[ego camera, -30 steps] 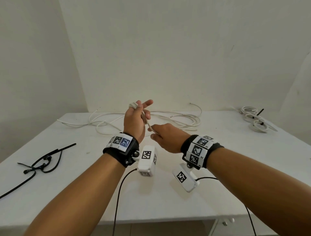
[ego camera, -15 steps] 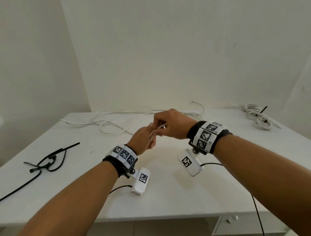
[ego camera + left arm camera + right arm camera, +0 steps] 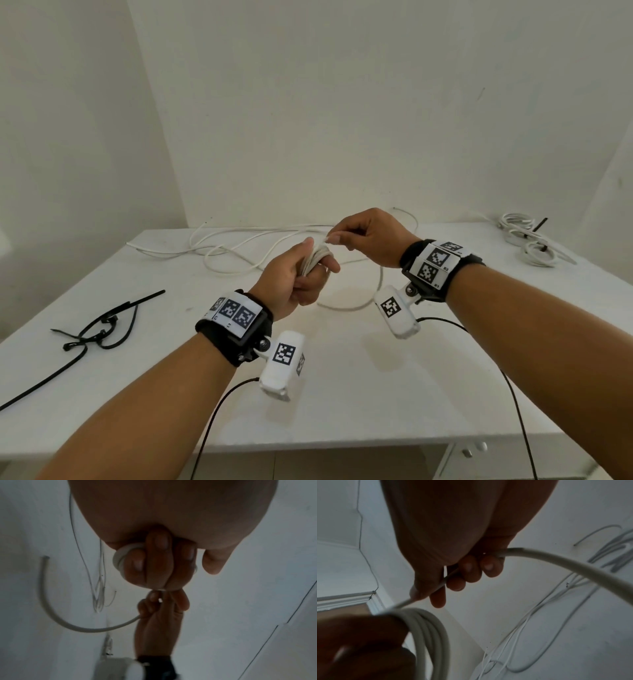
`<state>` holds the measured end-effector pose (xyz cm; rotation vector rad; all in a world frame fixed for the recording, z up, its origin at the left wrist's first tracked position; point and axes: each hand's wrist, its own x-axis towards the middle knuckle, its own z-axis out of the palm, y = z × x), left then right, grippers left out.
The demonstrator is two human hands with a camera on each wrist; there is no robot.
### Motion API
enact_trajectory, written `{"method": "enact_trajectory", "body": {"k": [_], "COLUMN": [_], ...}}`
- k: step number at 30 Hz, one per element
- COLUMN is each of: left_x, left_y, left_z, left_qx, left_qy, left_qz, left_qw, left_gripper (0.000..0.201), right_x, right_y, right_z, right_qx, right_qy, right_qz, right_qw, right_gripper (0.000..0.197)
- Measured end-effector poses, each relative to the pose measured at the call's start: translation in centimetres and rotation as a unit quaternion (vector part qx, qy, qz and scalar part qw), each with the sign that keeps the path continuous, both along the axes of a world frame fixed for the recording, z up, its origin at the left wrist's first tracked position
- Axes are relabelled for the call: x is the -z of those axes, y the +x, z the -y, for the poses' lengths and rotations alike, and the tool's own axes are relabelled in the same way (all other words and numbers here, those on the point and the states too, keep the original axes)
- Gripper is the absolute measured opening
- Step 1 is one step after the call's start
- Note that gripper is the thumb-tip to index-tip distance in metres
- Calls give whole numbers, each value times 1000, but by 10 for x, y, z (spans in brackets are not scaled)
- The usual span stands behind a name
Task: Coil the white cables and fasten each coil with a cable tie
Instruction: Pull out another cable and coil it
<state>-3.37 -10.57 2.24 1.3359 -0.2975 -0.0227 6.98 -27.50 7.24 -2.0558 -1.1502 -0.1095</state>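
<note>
My left hand (image 3: 301,274) is curled into a fist above the table's middle, with several turns of white cable (image 3: 315,257) wound round its fingers; the coil (image 3: 120,557) shows at the knuckles in the left wrist view. Just right of it and slightly higher, my right hand (image 3: 363,236) pinches the same cable (image 3: 435,588) between thumb and forefinger. The free length (image 3: 356,301) loops down onto the table below my right wrist. More loose white cables (image 3: 219,246) lie tangled at the table's far edge.
Black cable ties (image 3: 99,329) lie in a heap near the left edge of the white table (image 3: 376,404). Coiled white cables with black ties (image 3: 531,243) rest at the far right corner. White walls close off the back and left.
My left hand dropped from its raised, finger-up pose to a fist. My right hand rose and swung over and right of it, laying cable round the left fingers.
</note>
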Motion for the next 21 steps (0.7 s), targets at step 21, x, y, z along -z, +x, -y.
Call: {"method": "enact_trajectory", "body": {"k": [21], "left_x": [-12], "left_y": [28], "left_z": [-16], "left_qx": [-271], "left_qy": [239], "left_qz": [111], "left_qw": [926], "left_gripper": [26], "right_x": [36], "right_y": [-41], "right_z": [-26], "right_qx": [3], "right_qy": [-224], "right_qz": [105], "right_qw": [969], "right_gripper": [30]}}
